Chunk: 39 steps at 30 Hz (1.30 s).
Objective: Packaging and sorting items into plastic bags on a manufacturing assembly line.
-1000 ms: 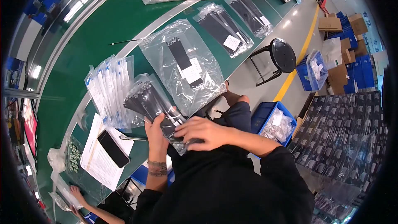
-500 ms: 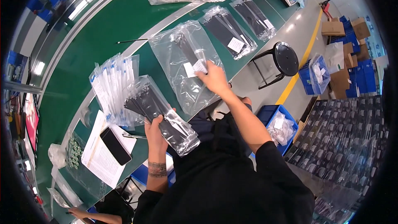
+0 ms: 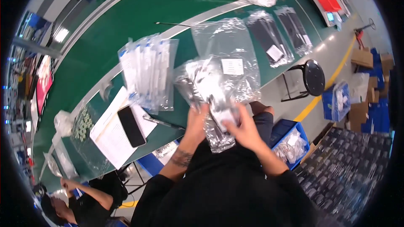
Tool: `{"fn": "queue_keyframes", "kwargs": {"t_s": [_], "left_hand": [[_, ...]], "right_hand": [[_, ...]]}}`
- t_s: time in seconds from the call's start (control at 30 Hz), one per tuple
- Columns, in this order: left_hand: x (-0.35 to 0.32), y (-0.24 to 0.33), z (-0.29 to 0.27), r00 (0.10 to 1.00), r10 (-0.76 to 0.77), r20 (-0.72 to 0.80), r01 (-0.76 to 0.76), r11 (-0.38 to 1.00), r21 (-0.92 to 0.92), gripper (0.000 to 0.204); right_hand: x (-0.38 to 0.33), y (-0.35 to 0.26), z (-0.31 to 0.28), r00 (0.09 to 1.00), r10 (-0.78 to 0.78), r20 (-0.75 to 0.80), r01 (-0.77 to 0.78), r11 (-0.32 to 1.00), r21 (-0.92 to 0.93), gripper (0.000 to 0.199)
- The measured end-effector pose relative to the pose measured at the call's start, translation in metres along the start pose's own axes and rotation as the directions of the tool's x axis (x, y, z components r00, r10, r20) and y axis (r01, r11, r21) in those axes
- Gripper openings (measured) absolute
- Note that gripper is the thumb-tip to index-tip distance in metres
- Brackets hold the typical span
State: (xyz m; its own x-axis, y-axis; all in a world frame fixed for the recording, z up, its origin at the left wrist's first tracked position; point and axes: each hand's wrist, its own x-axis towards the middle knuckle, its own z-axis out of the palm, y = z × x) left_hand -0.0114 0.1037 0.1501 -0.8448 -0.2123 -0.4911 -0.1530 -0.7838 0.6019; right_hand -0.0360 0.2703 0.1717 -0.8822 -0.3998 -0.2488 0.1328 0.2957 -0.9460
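Both my hands grip a clear plastic bag (image 3: 210,96) with dark parts inside, held up over the table's near edge. My left hand (image 3: 196,117) clasps its left side, and my right hand (image 3: 243,128) pinches its lower right part near a white label. Behind it a larger clear bag (image 3: 227,54) with a white label lies flat on the green table (image 3: 139,17). A stack of clear sleeves with white and blue contents (image 3: 147,71) lies to the left of my hands.
A black phone (image 3: 131,126) rests on white papers (image 3: 111,136) with a pen (image 3: 162,122) beside it. Two more bags of dark parts (image 3: 269,38) lie farther right. A black stool (image 3: 313,77) and blue bins (image 3: 290,143) stand on the floor. Another person (image 3: 75,197) works at lower left.
My right hand has come back from the large flat bag on the table and now grips the held bag together with my left hand. The bag is raised higher.
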Motion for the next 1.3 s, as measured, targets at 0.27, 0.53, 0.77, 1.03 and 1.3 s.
{"fn": "queue_keyframes", "kwargs": {"t_s": [0.27,0.53,0.77,1.03,1.3], "left_hand": [[-0.021,-0.017,-0.016,0.981,-0.137,0.14,0.118,0.983,0.139,0.03],[-0.067,-0.036,-0.037,0.822,-0.445,0.356,0.196,0.807,0.557,0.035],[-0.067,-0.009,-0.036,0.776,-0.471,0.42,0.183,0.805,0.565,0.05],[-0.051,-0.012,-0.022,0.401,-0.686,0.607,0.296,0.724,0.623,0.055],[-0.053,-0.022,-0.012,0.511,-0.523,0.682,0.59,0.791,0.165,0.064]], "right_hand": [[-0.033,0.015,-0.016,0.984,-0.174,-0.045,0.165,0.974,-0.157,0.062],[-0.073,0.024,-0.007,0.959,0.16,0.235,-0.154,0.987,-0.043,0.029],[-0.063,0.003,0.006,0.961,-0.144,0.235,0.155,0.988,-0.026,0.045],[-0.032,-0.021,-0.003,0.922,-0.132,0.364,-0.173,0.7,0.693,0.04],[-0.018,-0.018,-0.014,0.893,-0.066,0.446,-0.285,0.684,0.672,0.057]]}}
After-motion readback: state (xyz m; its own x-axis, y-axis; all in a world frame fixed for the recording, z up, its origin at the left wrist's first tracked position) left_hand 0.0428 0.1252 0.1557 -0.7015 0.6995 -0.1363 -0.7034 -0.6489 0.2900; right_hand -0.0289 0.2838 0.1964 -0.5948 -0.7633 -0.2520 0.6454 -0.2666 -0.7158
